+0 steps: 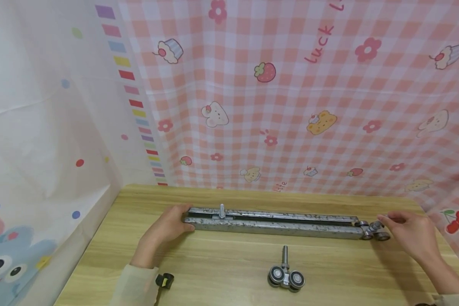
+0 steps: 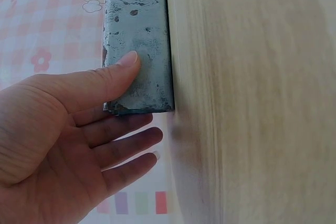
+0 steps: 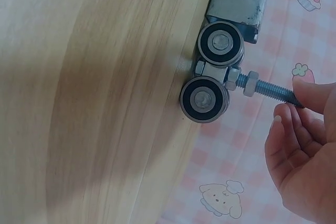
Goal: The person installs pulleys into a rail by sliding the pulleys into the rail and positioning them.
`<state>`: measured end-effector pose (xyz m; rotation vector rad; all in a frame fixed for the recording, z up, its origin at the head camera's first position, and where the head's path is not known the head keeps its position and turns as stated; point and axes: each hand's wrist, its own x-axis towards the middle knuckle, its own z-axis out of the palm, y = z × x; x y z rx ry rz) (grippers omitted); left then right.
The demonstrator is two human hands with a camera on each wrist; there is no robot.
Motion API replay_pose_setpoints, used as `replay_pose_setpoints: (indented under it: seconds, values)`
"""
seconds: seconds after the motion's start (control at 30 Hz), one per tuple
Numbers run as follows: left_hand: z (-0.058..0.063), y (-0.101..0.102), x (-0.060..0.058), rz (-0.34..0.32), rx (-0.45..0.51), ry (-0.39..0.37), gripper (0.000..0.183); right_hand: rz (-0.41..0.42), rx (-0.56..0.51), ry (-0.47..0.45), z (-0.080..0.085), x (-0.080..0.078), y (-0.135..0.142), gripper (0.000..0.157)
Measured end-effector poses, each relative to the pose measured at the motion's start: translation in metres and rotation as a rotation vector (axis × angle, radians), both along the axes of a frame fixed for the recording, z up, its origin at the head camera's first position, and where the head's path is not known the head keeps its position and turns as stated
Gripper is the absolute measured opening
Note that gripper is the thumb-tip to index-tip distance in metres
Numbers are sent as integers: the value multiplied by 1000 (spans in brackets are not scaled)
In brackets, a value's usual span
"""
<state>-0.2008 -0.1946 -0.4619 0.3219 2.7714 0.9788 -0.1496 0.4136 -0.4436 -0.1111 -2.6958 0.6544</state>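
A long scuffed metal track with a slot along its top lies across the table. At its left end my left hand grips the track, thumb on the near face. A threaded bolt sticks up out of the slot near that end. My right hand pinches the tip of the bolt on a roller trolley, whose wheels sit at the track's right end, the front pair right at the opening. Another roller trolley lies on the table in front of the track, its bolt pointing away.
The wooden table ends at a pink checked curtain behind the track. A white patterned sheet hangs on the left. A black strap is at my left wrist.
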Motion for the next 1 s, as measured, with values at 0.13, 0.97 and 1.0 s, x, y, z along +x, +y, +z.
replay_pose_setpoints:
  seconds: [0.13, 0.97, 1.0]
  values:
    - [0, 0, -1, -4, 3, 8, 60, -1, -3, -29, 1, -1, -2, 29]
    - [-2, -1, -1, -1, 8, 6, 64, 23, -35, -15, -1, -1, -12, 28]
    - [-2, -1, -1, 0, 9, 7, 64, 25, -35, -8, -1, -1, -13, 27]
